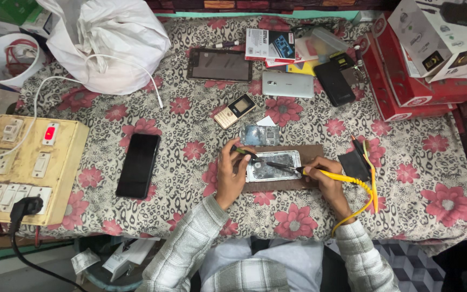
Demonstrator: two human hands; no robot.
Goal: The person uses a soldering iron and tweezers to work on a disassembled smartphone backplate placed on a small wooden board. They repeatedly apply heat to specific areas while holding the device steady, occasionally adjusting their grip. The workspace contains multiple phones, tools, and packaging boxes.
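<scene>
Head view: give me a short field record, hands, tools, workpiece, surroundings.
left hand: holds tweezers at the top left corner of the opened phone
right hand: grips a yellow soldering iron, tip on the phone's inside
workpiece: opened phone lying on a brown mat
surface: floral cloth
left of hands: black phone face up, switchboard with a red switch lit
behind: small keypad phone, tablet, silver phone, white bag
right: red boxes
</scene>
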